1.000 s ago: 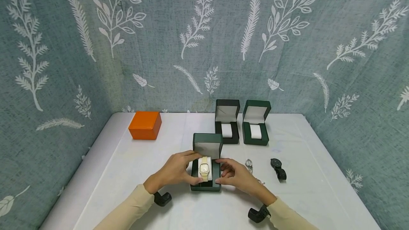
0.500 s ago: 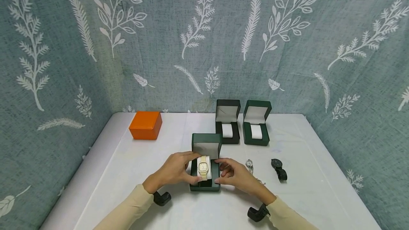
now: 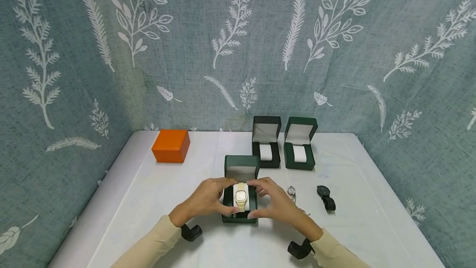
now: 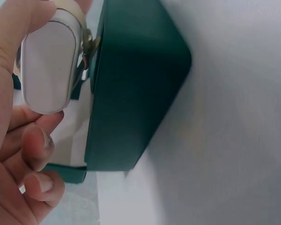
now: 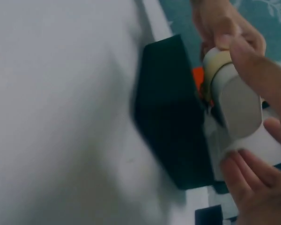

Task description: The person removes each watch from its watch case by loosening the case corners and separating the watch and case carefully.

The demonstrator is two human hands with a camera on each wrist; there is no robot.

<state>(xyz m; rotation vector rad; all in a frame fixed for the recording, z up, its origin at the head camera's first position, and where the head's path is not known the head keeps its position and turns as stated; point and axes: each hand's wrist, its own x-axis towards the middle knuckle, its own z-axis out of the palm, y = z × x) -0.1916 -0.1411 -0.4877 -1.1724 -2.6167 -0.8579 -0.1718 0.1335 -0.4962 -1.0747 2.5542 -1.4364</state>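
A gold-toned square watch (image 3: 241,196) with a pale yellow strap is wrapped round a white cushion (image 4: 44,65). My left hand (image 3: 208,197) holds the cushion by its ends, thumb at the near end and fingers at the far end. This happens over an opened dark green watch box (image 3: 239,220), whose lid stands up behind; the cushion sits above the box wall in the wrist views. My right hand (image 3: 277,202) spreads thumb and fingers around the cushion's right side. In the right wrist view its thumb overlaps the cushion's upper end, and the fingertips (image 5: 232,164) lie just below the lower end.
Behind stand an open black watch box (image 3: 265,161) and another open green watch box (image 3: 299,163), each with a white cushion. An orange box (image 3: 171,146) is at the back left. Right of my hand lie a silver watch (image 3: 291,192) and a black watch (image 3: 326,197).
My right hand has moved from the box's right edge in towards the cushion, its thumb and fingers spreading wider. The cushion has turned slightly, with the watch face now squarer to view. My left hand keeps its hold.
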